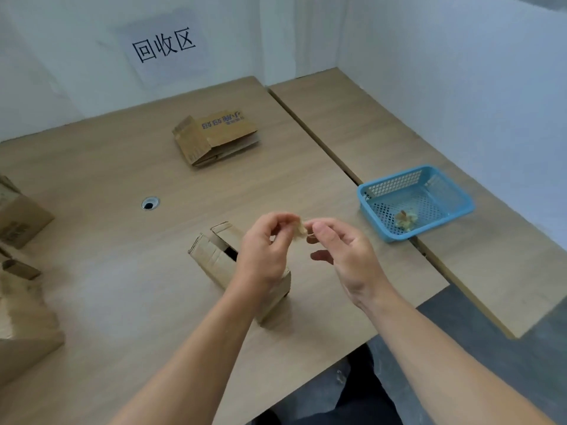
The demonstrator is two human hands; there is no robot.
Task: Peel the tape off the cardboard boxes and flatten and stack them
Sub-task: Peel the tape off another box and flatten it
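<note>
Two hands meet above the open cardboard box (214,259): your left hand (264,250) and right hand (346,256) both pinch one crumpled wad of tape (300,230) between fingertips. Beyond that box lies a flattened box (214,138) on the tabletop (107,167); to its right sits a blue basket (414,200).

You are standing at a makeshift recycling station set up in a plain, office-like room. A paper sign (163,46) taped to the white wall (429,56) reads "回收区", meaning recycling area, above two bare wooden desks (107,167) pushed side by side, one with a cable hole (150,203). Cardboard boxes (214,138) lie on the desks, and a blue plastic basket (414,201) holds scraps of tape.
</note>
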